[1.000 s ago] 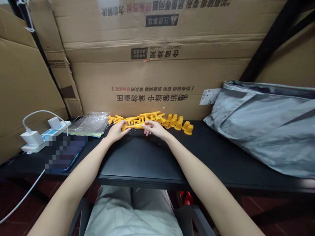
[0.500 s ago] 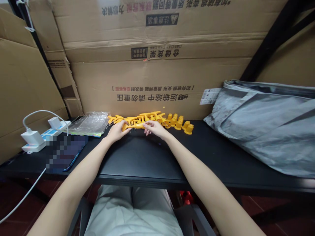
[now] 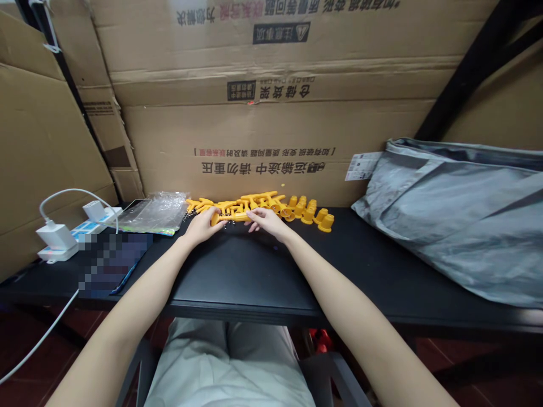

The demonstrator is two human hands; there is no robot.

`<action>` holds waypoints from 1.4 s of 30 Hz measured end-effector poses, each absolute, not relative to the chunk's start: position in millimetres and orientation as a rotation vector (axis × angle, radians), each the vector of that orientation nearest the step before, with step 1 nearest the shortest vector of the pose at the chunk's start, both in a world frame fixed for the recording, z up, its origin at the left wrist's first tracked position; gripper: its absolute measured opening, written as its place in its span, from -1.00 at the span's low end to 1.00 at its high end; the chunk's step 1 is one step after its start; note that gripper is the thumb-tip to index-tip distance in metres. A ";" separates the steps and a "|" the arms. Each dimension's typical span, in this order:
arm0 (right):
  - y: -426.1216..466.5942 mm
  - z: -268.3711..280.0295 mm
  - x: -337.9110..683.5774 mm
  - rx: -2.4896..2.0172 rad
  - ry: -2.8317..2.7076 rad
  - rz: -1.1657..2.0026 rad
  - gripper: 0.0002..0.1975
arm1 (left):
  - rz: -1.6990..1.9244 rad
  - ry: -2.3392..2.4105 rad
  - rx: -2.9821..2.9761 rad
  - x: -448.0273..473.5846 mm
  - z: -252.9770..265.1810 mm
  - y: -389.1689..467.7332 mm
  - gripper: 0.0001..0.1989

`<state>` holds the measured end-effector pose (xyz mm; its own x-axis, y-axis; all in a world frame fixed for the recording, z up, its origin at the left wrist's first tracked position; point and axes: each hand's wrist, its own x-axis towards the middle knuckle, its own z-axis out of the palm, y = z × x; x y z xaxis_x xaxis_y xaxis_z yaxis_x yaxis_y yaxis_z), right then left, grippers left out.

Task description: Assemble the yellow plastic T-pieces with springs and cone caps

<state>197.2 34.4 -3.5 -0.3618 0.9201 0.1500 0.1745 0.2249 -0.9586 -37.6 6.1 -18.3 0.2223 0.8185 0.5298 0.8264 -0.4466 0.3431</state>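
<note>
Between my two hands lies a yellow plastic corkscrew piece (image 3: 240, 216), held sideways just above the table. My left hand (image 3: 203, 226) is closed around its left end, thumb toward the middle. My right hand (image 3: 267, 221) pinches the right end with thumb and forefinger, other fingers curled below. Fingers cover both ends, so how the parts join is hidden. Right behind my hands is a heap of yellow T-handled corkscrews (image 3: 258, 198), several with dark metal spirals pointing left. To their right stand several yellow bell-shaped caps (image 3: 325, 223).
Clear plastic bags (image 3: 156, 212) and a blurred dark flat item (image 3: 116, 264) lie to the left, near a white power strip (image 3: 82, 230) with chargers and a cable. A grey bag (image 3: 449, 220) stands at right. Printed cardboard (image 3: 271, 124) walls the black table (image 3: 246, 277) at the back.
</note>
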 end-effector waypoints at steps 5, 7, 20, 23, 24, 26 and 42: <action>29.7 -1.3 194.1 -1.003 -1.571 1.343 -0.82 | -1.037 -1.656 -2.448 -37.6 -19.4 7.2 -0.67; 28.0 -0.1 192.8 -0.989 -1.502 1.395 -0.84 | -1.032 -1.658 -2.457 -37.1 -19.2 6.8 -0.65; 65.8 -11.9 207.1 -0.811 -1.099 0.727 -0.56 | -1.098 -1.714 -2.545 -37.0 -20.7 7.6 -0.52; 67.8 -18.2 213.3 -0.874 -1.273 0.384 -0.59 | -1.064 -1.709 -2.567 -35.9 -21.8 7.8 -0.56; 67.3 -20.5 214.7 -0.910 -1.356 0.279 -0.61 | -1.054 -1.714 -2.568 -35.4 -22.0 7.8 -0.57; 66.5 -25.0 216.6 -0.981 -1.513 0.087 -0.66 | -1.033 -1.721 -2.569 -34.5 -22.1 7.8 -0.58; 64.7 -24.5 195.5 -1.164 -1.998 -0.407 -0.63 | -0.940 -1.669 -2.640 -36.5 -24.4 12.6 -0.73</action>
<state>195.5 64.7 -24.5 -0.2829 0.5938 0.7532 0.8413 0.5308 -0.1025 -36.5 12.6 -24.4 0.3127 0.8600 0.4033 0.7908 -0.4709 0.3910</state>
